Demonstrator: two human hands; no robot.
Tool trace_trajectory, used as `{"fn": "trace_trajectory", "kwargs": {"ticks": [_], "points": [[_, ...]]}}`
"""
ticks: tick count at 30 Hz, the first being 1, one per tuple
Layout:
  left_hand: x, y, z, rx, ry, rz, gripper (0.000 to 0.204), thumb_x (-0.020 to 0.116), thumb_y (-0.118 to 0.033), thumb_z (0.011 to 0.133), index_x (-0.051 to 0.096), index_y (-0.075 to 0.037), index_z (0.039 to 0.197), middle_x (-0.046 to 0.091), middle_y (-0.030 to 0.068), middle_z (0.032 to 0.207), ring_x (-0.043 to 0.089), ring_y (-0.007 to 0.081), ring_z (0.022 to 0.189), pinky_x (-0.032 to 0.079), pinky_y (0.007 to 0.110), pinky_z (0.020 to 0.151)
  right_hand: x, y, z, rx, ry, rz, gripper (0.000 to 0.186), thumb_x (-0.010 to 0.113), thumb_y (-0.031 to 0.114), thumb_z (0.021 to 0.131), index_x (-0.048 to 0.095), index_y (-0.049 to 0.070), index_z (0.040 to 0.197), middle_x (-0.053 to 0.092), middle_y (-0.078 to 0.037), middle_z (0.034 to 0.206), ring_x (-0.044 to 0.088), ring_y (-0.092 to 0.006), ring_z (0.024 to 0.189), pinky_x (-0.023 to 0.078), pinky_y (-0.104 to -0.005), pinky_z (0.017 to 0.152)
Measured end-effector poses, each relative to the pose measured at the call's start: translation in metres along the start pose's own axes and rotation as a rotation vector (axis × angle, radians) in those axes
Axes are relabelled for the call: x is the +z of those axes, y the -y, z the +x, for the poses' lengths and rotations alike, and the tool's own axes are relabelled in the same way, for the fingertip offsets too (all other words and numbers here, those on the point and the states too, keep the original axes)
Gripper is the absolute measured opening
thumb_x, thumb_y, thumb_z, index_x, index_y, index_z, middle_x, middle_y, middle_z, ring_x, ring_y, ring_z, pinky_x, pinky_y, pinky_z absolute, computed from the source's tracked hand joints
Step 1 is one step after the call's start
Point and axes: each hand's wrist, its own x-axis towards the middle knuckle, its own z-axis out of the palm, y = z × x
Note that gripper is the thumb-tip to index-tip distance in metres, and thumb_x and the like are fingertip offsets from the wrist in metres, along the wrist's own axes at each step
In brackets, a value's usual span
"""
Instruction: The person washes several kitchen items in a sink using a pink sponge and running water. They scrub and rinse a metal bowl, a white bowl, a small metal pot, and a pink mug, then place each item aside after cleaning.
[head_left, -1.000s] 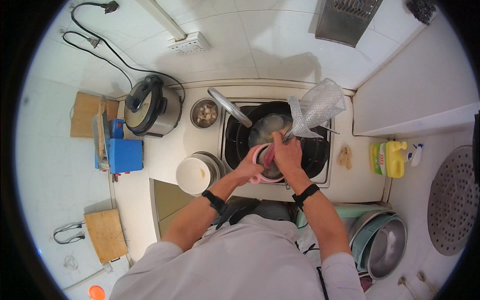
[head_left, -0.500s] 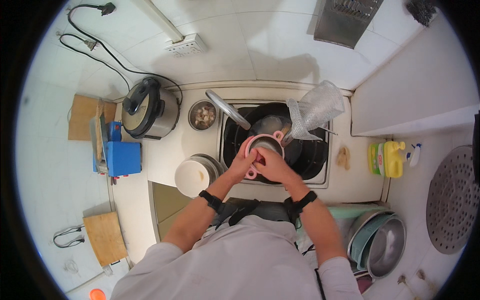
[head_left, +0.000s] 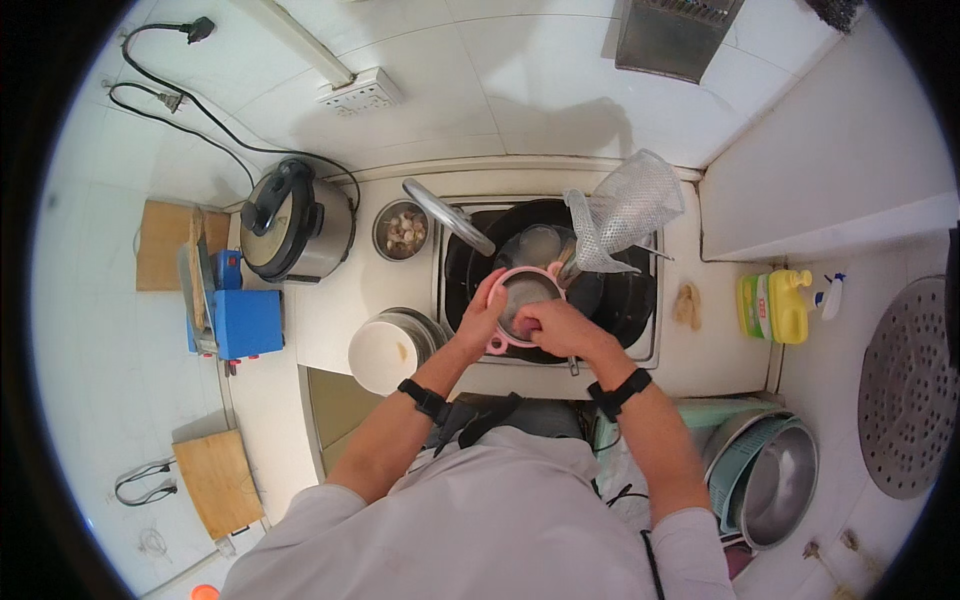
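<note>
Over the sink (head_left: 442,245), my left hand (head_left: 484,316) grips the left side of a round bowl (head_left: 527,289) with a pink rim, small looped pink handles and a metal-looking inside. The bowl tilts so that its inside shows. My right hand (head_left: 563,326) reaches into it with curled fingers. Something small and pinkish-red shows at those fingertips, too little of it to name. Beneath the bowl lies a large black wok (head_left: 630,312) with dishes in it, partly hidden by my hands. A metal faucet (head_left: 448,216) slants over the wok from the back left.
A wire mesh basket (head_left: 632,210) leans at the sink's back right. Left of the sink stand a metal bowl of garlic-like pieces (head_left: 404,231), stacked bowls (head_left: 383,358) and a pressure cooker (head_left: 300,225). To the right are a brown cloth (head_left: 687,307) and a yellow bottle (head_left: 790,305).
My right hand has shifted right and down along the bowl's inside, uncovering more of it. The left hand keeps its hold on the rim. The view has shifted slightly.
</note>
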Motion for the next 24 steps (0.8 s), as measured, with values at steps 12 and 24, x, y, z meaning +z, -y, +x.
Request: {"fn": "trace_trajectory", "kwargs": {"ticks": [12,24], "points": [[0.003,0.003,0.005,-0.133,-0.109,-0.037,0.047,0.047,-0.037,0.108,0.045,-0.011,0.147,0.056,0.0053,0.135,0.054,0.0151,0.120,0.047,0.031,0.100,0.014,0.005,0.000,0.043,-0.147,0.091,0.029,0.066,0.007,0.084,0.056,0.005,0.111,0.065,-0.022,0.103,0.063,-0.0424,0.102,0.049,-0.0496,0.084],[0.008,-0.022,0.003,-0.638,0.045,-0.130,0.061,0.036,-0.064,0.102,0.050,-0.017,0.138,0.063,0.0085,0.131,0.064,0.0295,0.115,0.052,0.057,0.093,-0.007,0.012,-0.020,0.159,-0.321,0.552,0.027,0.056,0.008,0.092,0.055,0.005,0.119,0.066,-0.019,0.106,0.065,-0.0381,0.102,0.051,-0.0411,0.091]]}}
